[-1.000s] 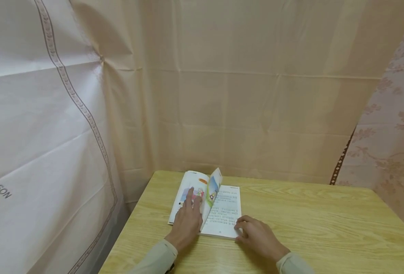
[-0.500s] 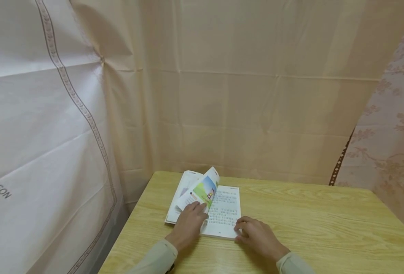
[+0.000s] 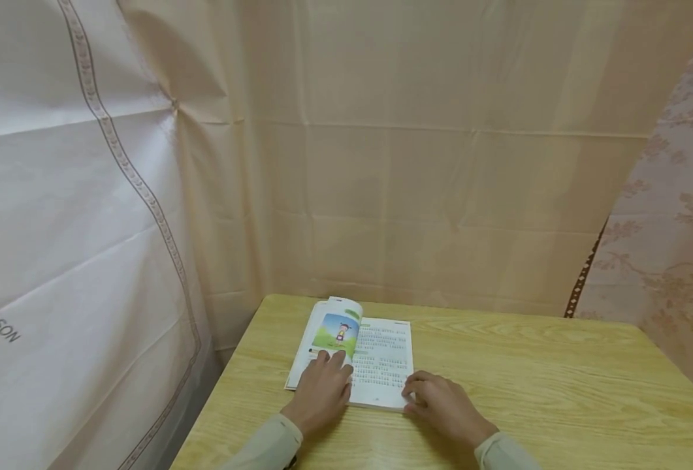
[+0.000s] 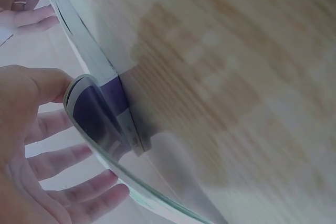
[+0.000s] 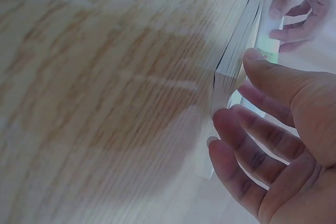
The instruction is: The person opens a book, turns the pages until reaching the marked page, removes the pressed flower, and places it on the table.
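Note:
An open book (image 3: 381, 362) lies on the wooden table, its right page filled with rows of text. On its left page (image 3: 336, 333), a cartoon child stands on green grass under blue sky. My left hand (image 3: 321, 388) rests across the lower part of that page with fingers extended. In the left wrist view, the left thumb (image 4: 52, 83) is at the lower edge of the curved pages. My right hand (image 3: 443, 403) holds the lower right corner of the book, fingers curled at its side edge and thumb at the bottom edge.
The light wooden table (image 3: 534, 378) extends to the right of the book. A beige cloth (image 3: 417, 163) hangs behind the table, a white printed cloth (image 3: 76, 228) on the left and a floral one (image 3: 669, 248) on the right.
The picture page, first standing up near the spine, has swung left and now lies over the left side. My left hand drew back a little, then settled on it. The right hand stayed still.

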Motion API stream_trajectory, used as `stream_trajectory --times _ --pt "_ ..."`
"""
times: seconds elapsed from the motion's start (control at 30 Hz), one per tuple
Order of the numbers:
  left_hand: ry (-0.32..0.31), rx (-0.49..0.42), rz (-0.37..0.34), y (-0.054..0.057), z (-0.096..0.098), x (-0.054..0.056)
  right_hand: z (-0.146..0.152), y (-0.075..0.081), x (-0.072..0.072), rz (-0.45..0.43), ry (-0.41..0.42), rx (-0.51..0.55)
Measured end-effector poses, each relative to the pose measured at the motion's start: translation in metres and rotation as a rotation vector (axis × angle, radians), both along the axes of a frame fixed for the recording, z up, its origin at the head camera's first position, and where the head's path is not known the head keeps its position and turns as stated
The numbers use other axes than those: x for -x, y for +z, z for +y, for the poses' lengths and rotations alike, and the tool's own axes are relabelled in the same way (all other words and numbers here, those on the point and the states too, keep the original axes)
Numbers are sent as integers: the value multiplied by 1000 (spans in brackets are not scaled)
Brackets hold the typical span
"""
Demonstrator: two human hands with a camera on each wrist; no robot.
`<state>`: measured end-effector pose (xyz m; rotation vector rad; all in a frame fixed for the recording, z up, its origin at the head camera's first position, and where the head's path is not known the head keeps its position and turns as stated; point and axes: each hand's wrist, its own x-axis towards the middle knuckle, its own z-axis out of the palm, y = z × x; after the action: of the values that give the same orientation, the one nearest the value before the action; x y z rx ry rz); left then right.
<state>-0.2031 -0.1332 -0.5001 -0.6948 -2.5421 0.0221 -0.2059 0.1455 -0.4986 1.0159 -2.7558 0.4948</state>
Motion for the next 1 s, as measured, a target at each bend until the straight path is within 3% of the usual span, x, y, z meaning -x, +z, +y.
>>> stream_trajectory --times 0.1,0.47,0.73,0.87,1.0 --pt "11 12 -17 2 -1 0 0 1 -1 -2 4 5" --pt "-52 57 -18 9 -4 3 -1 2 -1 -2 -2 9" --pt "-160 39 13 7 0 2 0 3 1 23 0 38" --pt "-140 63 -39 5 2 1 0 3 2 55 -4 35" --pt "-89 109 -85 3 4 0 -1 4 1 35 2 29"
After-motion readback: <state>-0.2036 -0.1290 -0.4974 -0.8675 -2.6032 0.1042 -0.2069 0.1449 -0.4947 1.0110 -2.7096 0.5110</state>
